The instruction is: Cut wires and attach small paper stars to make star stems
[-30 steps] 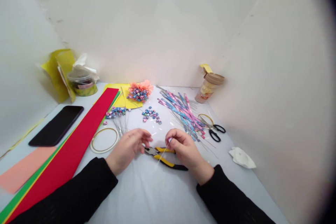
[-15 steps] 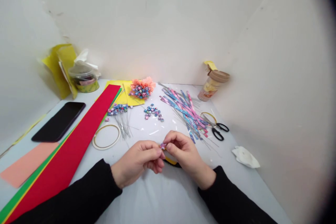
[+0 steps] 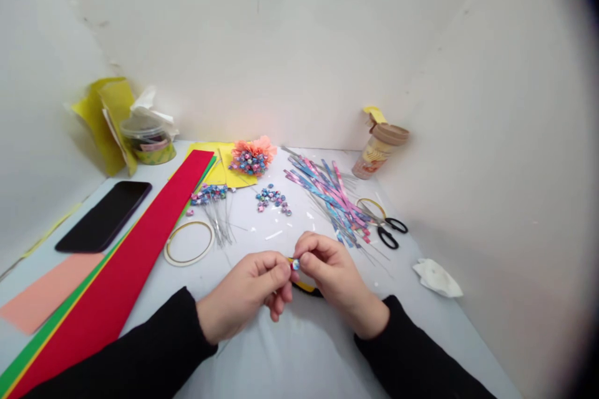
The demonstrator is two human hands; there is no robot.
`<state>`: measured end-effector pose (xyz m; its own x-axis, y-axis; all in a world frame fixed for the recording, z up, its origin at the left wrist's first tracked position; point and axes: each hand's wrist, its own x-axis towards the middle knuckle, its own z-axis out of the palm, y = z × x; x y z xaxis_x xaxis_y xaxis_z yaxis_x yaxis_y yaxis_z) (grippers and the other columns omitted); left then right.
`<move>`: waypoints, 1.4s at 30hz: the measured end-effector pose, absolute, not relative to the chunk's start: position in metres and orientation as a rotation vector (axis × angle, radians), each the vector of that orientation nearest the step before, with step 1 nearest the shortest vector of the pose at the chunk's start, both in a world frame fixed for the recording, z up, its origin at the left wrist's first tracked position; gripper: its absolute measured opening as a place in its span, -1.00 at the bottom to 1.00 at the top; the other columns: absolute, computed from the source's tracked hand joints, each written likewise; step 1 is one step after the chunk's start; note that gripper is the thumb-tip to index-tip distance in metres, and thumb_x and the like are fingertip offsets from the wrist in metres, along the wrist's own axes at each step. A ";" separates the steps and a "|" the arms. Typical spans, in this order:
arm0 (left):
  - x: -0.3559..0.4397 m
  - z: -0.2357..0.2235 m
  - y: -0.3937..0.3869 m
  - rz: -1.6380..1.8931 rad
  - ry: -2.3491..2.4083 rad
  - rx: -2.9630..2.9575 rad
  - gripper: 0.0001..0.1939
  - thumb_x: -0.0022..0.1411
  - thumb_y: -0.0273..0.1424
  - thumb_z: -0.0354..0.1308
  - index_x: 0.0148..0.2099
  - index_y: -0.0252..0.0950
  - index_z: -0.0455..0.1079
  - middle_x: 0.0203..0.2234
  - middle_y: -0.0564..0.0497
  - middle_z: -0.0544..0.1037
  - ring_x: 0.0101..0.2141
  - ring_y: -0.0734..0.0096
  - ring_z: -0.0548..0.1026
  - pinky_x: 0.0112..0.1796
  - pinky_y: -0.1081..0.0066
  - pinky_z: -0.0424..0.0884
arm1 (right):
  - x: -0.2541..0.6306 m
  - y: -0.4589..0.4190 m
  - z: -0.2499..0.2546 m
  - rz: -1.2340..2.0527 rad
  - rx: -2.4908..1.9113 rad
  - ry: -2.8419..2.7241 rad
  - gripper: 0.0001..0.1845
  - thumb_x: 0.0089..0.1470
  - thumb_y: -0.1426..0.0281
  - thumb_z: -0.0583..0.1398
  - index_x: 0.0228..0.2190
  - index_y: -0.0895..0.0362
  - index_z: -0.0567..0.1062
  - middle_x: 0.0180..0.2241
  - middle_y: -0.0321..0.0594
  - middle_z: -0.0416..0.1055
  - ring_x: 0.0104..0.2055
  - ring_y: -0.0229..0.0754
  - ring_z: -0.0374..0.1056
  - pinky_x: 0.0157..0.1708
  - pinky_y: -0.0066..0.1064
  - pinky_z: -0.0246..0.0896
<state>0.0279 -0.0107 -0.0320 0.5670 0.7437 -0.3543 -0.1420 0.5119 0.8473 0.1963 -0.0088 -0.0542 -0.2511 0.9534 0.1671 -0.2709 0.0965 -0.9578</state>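
My left hand (image 3: 246, 292) and my right hand (image 3: 331, 273) meet above the table, their fingertips pinched around a tiny blue-and-white paper star (image 3: 295, 265). Any wire through the star is hidden by my fingers. Just below my hands lie yellow-handled pliers (image 3: 304, 287), mostly covered, with only a strip of handle showing. Beyond my hands sits a loose group of small paper stars (image 3: 272, 199). Further left, more stars are threaded on thin wires (image 3: 208, 194).
Beyond my right hand lie striped paper strips (image 3: 330, 199) and black-handled scissors (image 3: 390, 232). On the left are a red sheet (image 3: 154, 243), a black phone (image 3: 103, 216) and a round hoop (image 3: 189, 243). A tumbler (image 3: 379, 151) and crumpled tissue (image 3: 437, 278) stand right.
My hands have come together over the pliers, and the open gap between them has closed. They now pinch the tiny star, and most of the pliers has become hidden.
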 end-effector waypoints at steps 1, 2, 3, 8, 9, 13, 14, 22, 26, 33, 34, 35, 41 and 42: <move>0.028 -0.032 -0.011 0.614 0.808 0.878 -0.68 0.07 -0.16 0.21 -0.44 -0.35 0.35 -0.68 0.12 0.39 -0.70 0.63 0.29 -0.68 0.60 0.24 | 0.196 -0.009 -0.055 1.416 -0.772 -1.259 -0.91 0.05 0.33 0.24 -0.40 0.09 0.51 -0.45 -0.32 0.36 -0.47 -0.32 0.28 -0.42 -0.43 0.18; 0.028 -0.031 -0.011 0.624 0.817 0.890 -0.70 0.07 -0.18 0.22 -0.45 -0.34 0.34 -0.68 0.13 0.38 -0.70 0.63 0.28 -0.69 0.60 0.23 | 0.196 -0.009 -0.055 1.414 -0.776 -1.248 -0.91 0.04 0.33 0.25 -0.39 0.09 0.50 -0.44 -0.31 0.36 -0.46 -0.31 0.28 -0.42 -0.43 0.19; 0.028 -0.030 -0.011 0.638 0.827 0.911 -0.72 0.07 -0.22 0.21 -0.47 -0.34 0.33 -0.68 0.13 0.38 -0.70 0.63 0.28 -0.68 0.60 0.23 | 0.195 -0.009 -0.055 1.407 -0.782 -1.235 -0.91 0.04 0.33 0.25 -0.38 0.09 0.50 -0.44 -0.32 0.36 -0.45 -0.31 0.28 -0.42 -0.44 0.18; 0.024 -0.018 -0.012 0.702 0.942 1.223 -0.77 0.12 -0.35 0.10 -0.54 -0.32 0.31 -0.68 0.13 0.36 -0.68 0.60 0.30 -0.63 0.57 0.27 | 0.197 -0.010 -0.049 1.251 -0.831 -1.287 -0.93 0.06 0.36 0.23 -0.42 0.08 0.45 -0.45 -0.33 0.33 -0.42 -0.30 0.25 -0.41 -0.46 0.17; 0.023 -0.015 -0.012 0.726 0.971 1.356 -0.77 0.13 -0.38 0.08 -0.55 -0.32 0.31 -0.68 0.12 0.36 -0.66 0.58 0.32 -0.60 0.56 0.28 | 0.197 -0.011 -0.045 1.201 -0.838 -1.325 -0.94 0.07 0.37 0.22 -0.42 0.08 0.44 -0.45 -0.32 0.32 -0.41 -0.30 0.25 -0.40 -0.46 0.18; 0.018 -0.006 -0.015 0.915 0.996 1.998 -0.81 0.18 -0.48 0.06 -0.48 -0.30 0.39 -0.62 0.08 0.44 -0.56 0.54 0.40 -0.49 0.55 0.31 | 0.199 -0.019 -0.028 0.914 -0.900 -1.540 -0.94 0.09 0.45 0.17 -0.41 0.08 0.44 -0.45 -0.30 0.33 -0.39 -0.26 0.27 -0.37 -0.41 0.20; 0.016 -0.006 -0.016 0.955 0.974 2.118 -0.82 0.20 -0.49 0.06 -0.44 -0.29 0.40 -0.60 0.08 0.45 -0.55 0.54 0.40 -0.47 0.55 0.31 | 0.199 -0.021 -0.025 0.834 -0.912 -1.599 -0.92 0.09 0.48 0.16 -0.41 0.08 0.44 -0.45 -0.29 0.34 -0.39 -0.26 0.27 -0.37 -0.40 0.20; 0.012 -0.016 -0.016 1.075 0.789 2.521 -0.90 0.26 -0.56 0.02 -0.28 -0.30 0.32 -0.51 0.04 0.46 -0.46 0.47 0.42 -0.38 0.49 0.36 | 0.199 -0.025 -0.021 0.549 -0.947 -1.801 -0.86 0.06 0.56 0.12 -0.40 0.08 0.42 -0.48 -0.28 0.37 -0.42 -0.24 0.29 -0.41 -0.39 0.21; 0.010 -0.018 -0.016 1.033 0.800 2.630 -0.91 0.26 -0.57 0.02 -0.26 -0.32 0.31 -0.51 0.03 0.44 -0.46 0.44 0.40 -0.38 0.44 0.36 | 0.198 -0.025 -0.022 0.553 -0.951 -1.810 -0.86 0.06 0.56 0.13 -0.42 0.09 0.40 -0.49 -0.28 0.36 -0.42 -0.26 0.28 -0.42 -0.41 0.20; 0.010 -0.019 -0.014 1.011 0.750 2.763 -0.90 0.27 -0.57 -0.01 -0.26 -0.34 0.31 -0.50 0.02 0.46 -0.46 0.41 0.40 -0.39 0.40 0.37 | 0.196 -0.026 -0.019 0.507 -1.004 -1.844 -0.84 0.05 0.56 0.10 -0.48 0.09 0.35 -0.53 -0.32 0.31 -0.46 -0.28 0.25 -0.46 -0.44 0.17; 0.010 -0.019 -0.014 1.010 0.755 2.757 -0.89 0.28 -0.56 -0.02 -0.26 -0.34 0.32 -0.51 0.02 0.46 -0.46 0.41 0.41 -0.39 0.40 0.38 | 0.196 -0.027 -0.019 0.498 -1.015 -1.851 -0.84 0.06 0.56 0.09 -0.48 0.09 0.34 -0.53 -0.32 0.31 -0.47 -0.28 0.25 -0.46 -0.43 0.17; 0.010 -0.018 -0.014 1.008 0.762 2.751 -0.89 0.29 -0.56 -0.02 -0.26 -0.34 0.32 -0.51 0.02 0.46 -0.46 0.41 0.42 -0.39 0.40 0.38 | 0.196 -0.028 -0.019 0.490 -1.025 -1.859 -0.84 0.06 0.56 0.08 -0.48 0.09 0.34 -0.53 -0.32 0.31 -0.47 -0.28 0.24 -0.46 -0.43 0.17; 0.011 -0.020 -0.015 1.008 0.814 2.682 -0.88 0.29 -0.53 -0.03 -0.25 -0.32 0.33 -0.48 0.00 0.50 -0.44 0.41 0.45 -0.37 0.41 0.40 | 0.193 -0.031 -0.024 0.389 -1.019 -1.886 -0.84 0.07 0.58 0.07 -0.42 0.10 0.35 -0.51 -0.28 0.31 -0.45 -0.26 0.25 -0.47 -0.44 0.18; 0.011 -0.021 -0.015 1.006 0.823 2.671 -0.88 0.29 -0.53 -0.03 -0.24 -0.32 0.33 -0.48 0.00 0.50 -0.44 0.41 0.46 -0.37 0.41 0.41 | 0.193 -0.032 -0.025 0.367 -1.016 -1.888 -0.84 0.08 0.58 0.07 -0.41 0.10 0.35 -0.51 -0.28 0.31 -0.44 -0.25 0.25 -0.47 -0.43 0.19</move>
